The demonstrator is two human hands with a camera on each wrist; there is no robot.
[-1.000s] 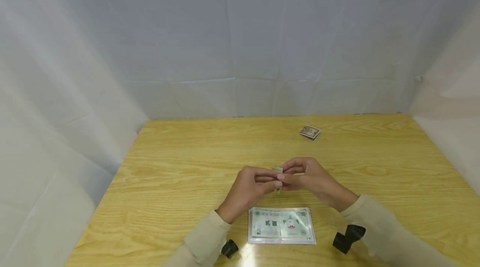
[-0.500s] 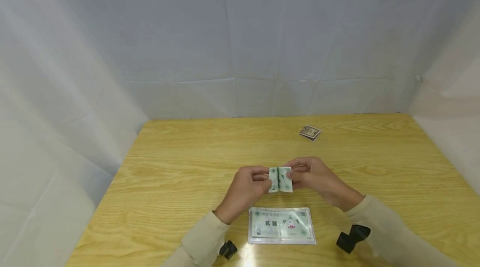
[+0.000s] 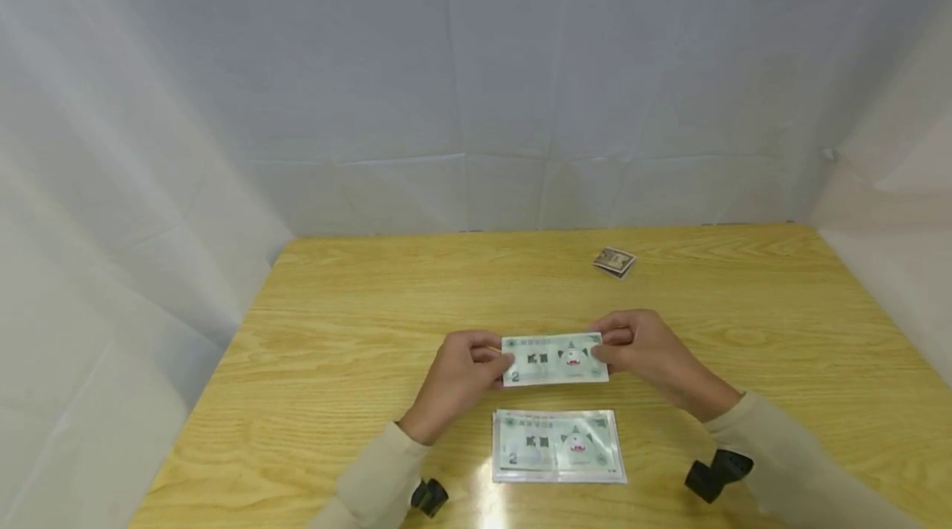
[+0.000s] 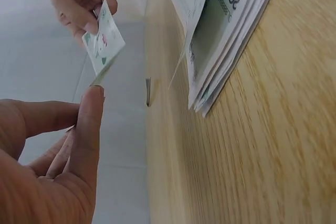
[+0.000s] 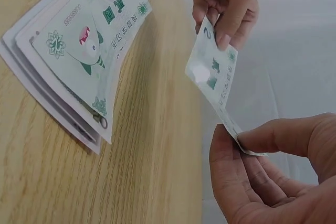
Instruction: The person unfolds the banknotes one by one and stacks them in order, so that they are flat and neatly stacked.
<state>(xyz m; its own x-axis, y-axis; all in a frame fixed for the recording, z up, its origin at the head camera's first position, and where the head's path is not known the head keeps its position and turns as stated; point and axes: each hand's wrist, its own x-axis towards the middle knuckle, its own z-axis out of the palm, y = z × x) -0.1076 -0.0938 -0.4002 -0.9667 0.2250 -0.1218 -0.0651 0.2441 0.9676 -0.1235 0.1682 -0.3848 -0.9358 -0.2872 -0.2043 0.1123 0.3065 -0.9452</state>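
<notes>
Between both hands a pale green play banknote [image 3: 550, 372] marked 2 is stretched nearly flat above the table. My left hand [image 3: 463, 372] pinches its left end between thumb and fingers. At the opposite end, my right hand [image 3: 649, 355] pinches the note, the thumb [image 5: 283, 135] on its printed face. Just nearer the body lies a stack of banknotes [image 3: 559, 463], with a similar green 2 note on top. In the left wrist view the stack [image 4: 226, 30] shows several layers, one marked 50.
A small folded brown banknote [image 3: 615, 261] lies farther back on the wooden table [image 3: 357, 297]. White sheeting [image 3: 461, 99] hangs behind the table and along both sides. Black wrist cameras [image 3: 717, 475] sit at the sleeves.
The green note, folded narrow between the fingers a second ago, has been opened out to full width. My hands have moved apart, left hand leftward and right hand rightward.
</notes>
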